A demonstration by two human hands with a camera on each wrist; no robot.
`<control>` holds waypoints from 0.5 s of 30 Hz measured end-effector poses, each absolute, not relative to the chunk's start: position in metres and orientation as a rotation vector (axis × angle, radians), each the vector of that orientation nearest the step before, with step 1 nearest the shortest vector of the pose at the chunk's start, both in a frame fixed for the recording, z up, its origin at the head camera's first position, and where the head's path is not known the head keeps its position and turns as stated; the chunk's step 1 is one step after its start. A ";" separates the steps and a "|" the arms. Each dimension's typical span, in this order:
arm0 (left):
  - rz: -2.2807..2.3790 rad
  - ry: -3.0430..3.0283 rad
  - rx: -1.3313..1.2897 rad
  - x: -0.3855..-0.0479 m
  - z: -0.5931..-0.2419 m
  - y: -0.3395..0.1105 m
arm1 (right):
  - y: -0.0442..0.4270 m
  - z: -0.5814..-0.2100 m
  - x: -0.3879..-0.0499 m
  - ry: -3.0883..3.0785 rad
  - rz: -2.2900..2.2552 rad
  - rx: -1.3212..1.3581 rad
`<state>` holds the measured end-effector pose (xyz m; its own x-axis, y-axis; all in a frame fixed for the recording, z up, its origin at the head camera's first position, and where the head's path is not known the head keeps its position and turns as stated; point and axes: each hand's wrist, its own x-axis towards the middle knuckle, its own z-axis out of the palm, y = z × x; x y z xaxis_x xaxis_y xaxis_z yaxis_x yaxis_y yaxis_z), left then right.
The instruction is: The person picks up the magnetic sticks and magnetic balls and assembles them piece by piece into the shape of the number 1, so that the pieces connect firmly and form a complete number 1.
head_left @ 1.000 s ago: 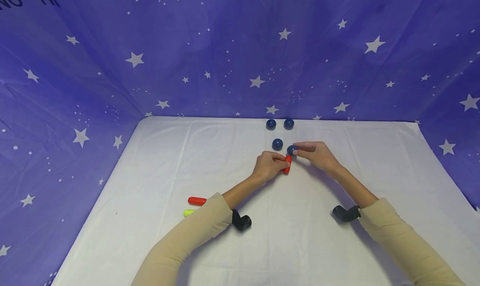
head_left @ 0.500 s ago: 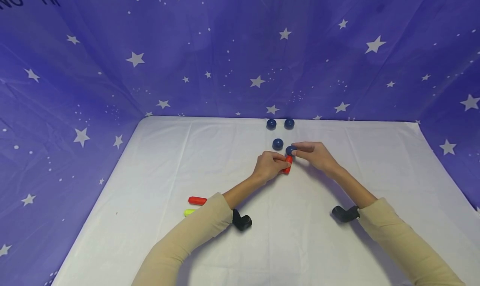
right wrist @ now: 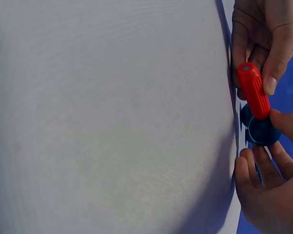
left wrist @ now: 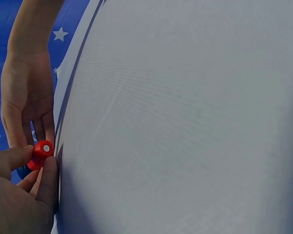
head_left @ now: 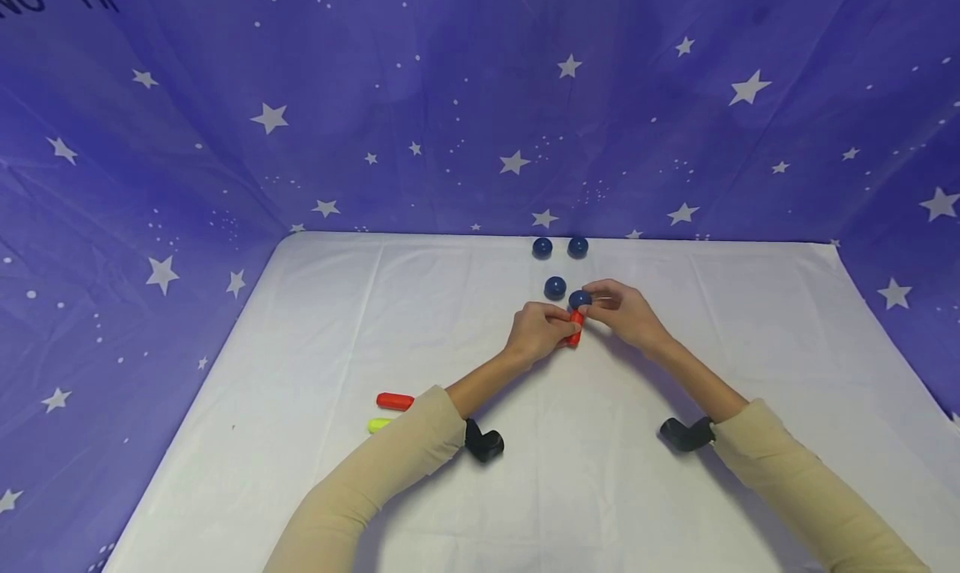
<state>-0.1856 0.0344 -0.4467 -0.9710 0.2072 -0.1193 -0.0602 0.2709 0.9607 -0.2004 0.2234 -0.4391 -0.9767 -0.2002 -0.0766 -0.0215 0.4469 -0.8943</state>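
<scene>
My left hand point(head_left: 538, 333) pinches a red rod point(head_left: 575, 329) between thumb and fingers, near the middle of the table. At the rod's far end sits a blue ball point(head_left: 580, 300), touching it. In the right wrist view the red rod point(right wrist: 254, 91) meets the blue ball point(right wrist: 263, 131), with the thumb of my right hand point(right wrist: 271, 195) at their joint and its fingers under the ball. The left wrist view shows the rod's near end point(left wrist: 43, 148), with a pale disc in it, between the fingers of my left hand point(left wrist: 19, 195).
Three more blue balls point(head_left: 555, 288) lie just behind, two of them point(head_left: 542, 248) point(head_left: 577, 248) by the table's back edge. Another red rod point(head_left: 394, 401) and a yellow-green rod point(head_left: 378, 425) lie at the left, partly behind the left sleeve. A starry blue cloth point(head_left: 480, 98) hangs behind.
The blue ball has moved slightly left onto the end of the red rod. My right hand has shifted left with it, its thumb now at the joint. The left hand has stayed put.
</scene>
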 end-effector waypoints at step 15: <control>1.763 2.350 0.158 -0.185 -0.447 0.034 | 0.225 -0.441 -0.203 2.557 -1.523 -0.194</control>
